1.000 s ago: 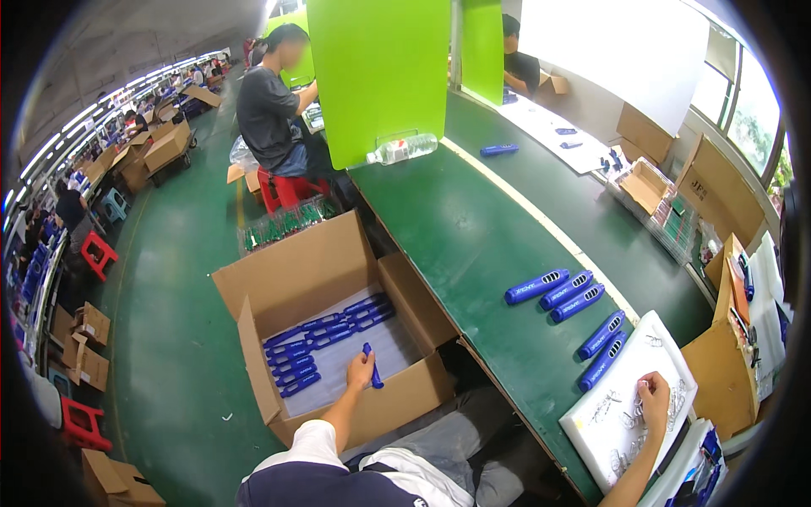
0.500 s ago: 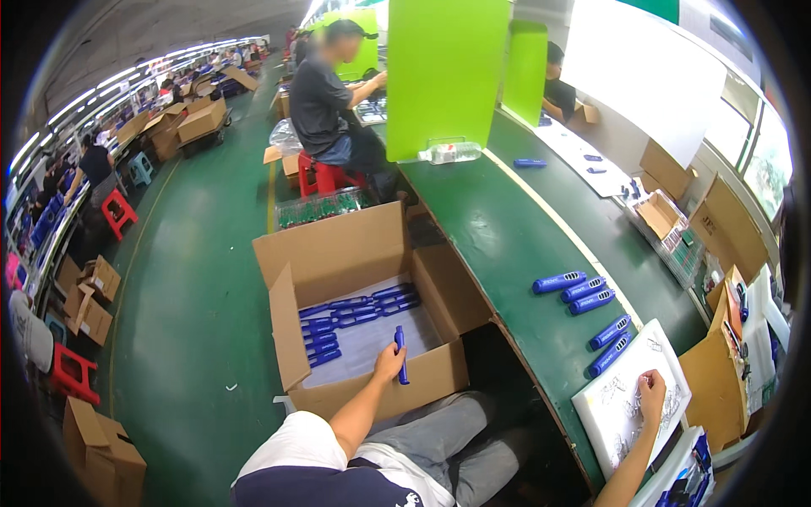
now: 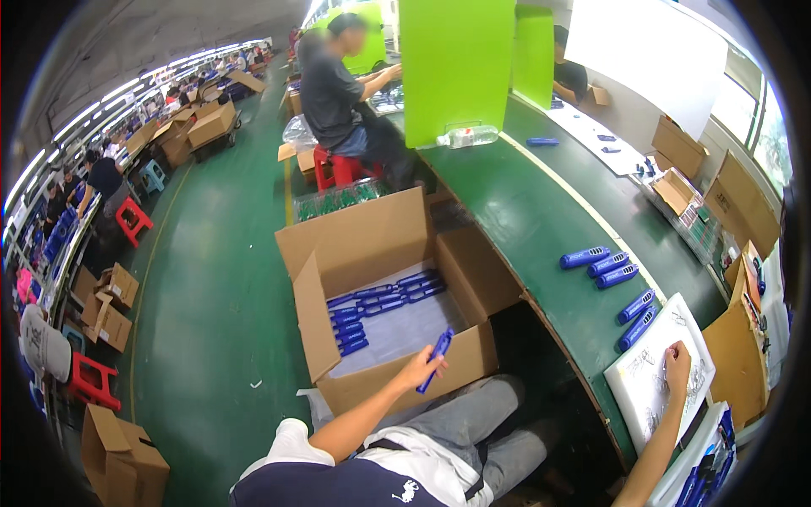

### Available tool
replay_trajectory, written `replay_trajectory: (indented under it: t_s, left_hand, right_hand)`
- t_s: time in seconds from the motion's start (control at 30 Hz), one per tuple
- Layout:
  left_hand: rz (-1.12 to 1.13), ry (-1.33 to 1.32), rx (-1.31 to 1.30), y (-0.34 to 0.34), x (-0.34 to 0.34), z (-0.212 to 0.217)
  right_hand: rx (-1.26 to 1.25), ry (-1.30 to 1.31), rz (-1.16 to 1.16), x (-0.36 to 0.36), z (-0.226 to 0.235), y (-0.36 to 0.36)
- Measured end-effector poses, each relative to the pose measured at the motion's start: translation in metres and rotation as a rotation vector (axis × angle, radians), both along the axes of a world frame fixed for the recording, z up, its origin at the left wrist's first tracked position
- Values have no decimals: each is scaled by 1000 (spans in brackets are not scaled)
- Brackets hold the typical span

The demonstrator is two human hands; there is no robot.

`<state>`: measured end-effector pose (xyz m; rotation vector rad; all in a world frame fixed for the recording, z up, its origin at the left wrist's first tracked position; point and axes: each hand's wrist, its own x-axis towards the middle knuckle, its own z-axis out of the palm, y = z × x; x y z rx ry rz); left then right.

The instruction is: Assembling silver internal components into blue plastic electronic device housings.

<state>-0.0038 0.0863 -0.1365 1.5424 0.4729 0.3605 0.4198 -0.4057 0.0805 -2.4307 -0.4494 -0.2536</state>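
My left hand [image 3: 420,370] is closed around a blue pen-shaped casing [image 3: 437,358], tilted, above the near wall of an open cardboard box [image 3: 355,230]. Rows of similar blue casings [image 3: 380,297] lie inside that box on a pale liner. Over on the right, my right hand [image 3: 677,365] rests at a white tray [image 3: 621,382] scattered with small shiny metal pieces [image 3: 646,369]. Its fingers are pinched together; what they hold, if anything, is too small to make out. Several blue casings [image 3: 621,269] lie on the green bench beyond the tray.
The green workbench [image 3: 507,207] runs away from me, with a plastic bottle [image 3: 469,136] by a lime-green partition [image 3: 456,68]. A person [image 3: 338,93] sits on a red stool further along. A white bin [image 3: 708,460] of blue parts stands at the lower right.
The whole view has shifted a little. My left hand has moved slightly right with the blue casing, which has gone from nearly upright to tilted. My right hand stays at the tray.
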Motion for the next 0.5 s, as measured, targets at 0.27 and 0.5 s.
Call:
replay_trajectory:
  t_s: [0.27,0.5]
  left_hand:
    - [-546,433,-98,-86,64,23]
    - [-829,925,116,-79,100,68]
  right_hand:
    - [-67,51,-67,-35,20,19]
    - [22,66,-140,-40,20,30]
